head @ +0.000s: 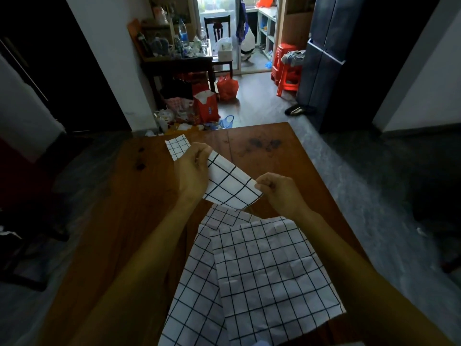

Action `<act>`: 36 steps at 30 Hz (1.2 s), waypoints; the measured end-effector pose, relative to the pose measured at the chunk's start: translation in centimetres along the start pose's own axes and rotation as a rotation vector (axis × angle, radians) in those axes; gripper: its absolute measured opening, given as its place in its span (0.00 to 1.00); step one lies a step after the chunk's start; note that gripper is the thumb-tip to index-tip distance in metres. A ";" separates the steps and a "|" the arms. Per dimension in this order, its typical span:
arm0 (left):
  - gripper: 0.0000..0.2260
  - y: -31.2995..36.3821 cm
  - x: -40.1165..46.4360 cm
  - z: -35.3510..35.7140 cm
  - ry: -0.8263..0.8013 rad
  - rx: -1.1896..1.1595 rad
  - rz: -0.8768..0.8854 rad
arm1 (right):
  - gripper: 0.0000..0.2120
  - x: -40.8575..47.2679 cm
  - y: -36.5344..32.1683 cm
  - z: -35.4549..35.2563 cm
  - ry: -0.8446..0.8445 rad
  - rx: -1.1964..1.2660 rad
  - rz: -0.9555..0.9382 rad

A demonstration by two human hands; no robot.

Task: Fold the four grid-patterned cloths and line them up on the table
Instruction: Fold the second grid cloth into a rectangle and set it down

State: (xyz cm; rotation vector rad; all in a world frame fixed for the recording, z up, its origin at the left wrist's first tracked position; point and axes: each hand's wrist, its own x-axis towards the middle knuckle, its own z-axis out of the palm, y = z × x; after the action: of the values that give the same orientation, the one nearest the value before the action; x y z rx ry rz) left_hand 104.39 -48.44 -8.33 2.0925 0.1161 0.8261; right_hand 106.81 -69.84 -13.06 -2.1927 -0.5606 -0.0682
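From the head camera, a brown wooden table (262,156) runs away from the viewer, and both bare hands work above its middle. The left hand (193,168) has its fingers curled round the far end of a partly folded grid cloth (230,184), pinching it near the top edge. The right hand (273,189) pinches the cloth's near right corner between thumb and bent fingers. Neither hand is open; both have hold of the same cloth, which hangs between them just above the table and slopes down toward the right hand.

Near the table's far edge, left of centre, lies a small folded cloth (177,146), partly hidden behind the left hand. It looks finished. Toward the near edge two unfolded cloths are spread flat: the top one (274,270) overlaps the one beneath (197,283), whose left part shows from under it. So, as I judge it, one cloth is done, one is in hand and two wait.

The fabric looks thin, light and limp, and it keeps creases, as the faint fold lines on the top sheet show. It should sag wherever it is unsupported, so corners and folded edges seem the best places to take hold, with the table used to press each fold flat.
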 end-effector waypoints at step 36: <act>0.05 2.2 -3.0 0.6 -0.339 0.017 0.125 | 0.10 -0.5 -3.4 1.3 -0.035 0.071 -0.038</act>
State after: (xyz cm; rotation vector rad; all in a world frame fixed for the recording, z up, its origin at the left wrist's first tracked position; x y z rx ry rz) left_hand 102.02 -51.36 -8.44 2.2415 -0.1921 0.5327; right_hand 104.72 -67.22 -11.47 -2.1185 -0.6155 -0.0296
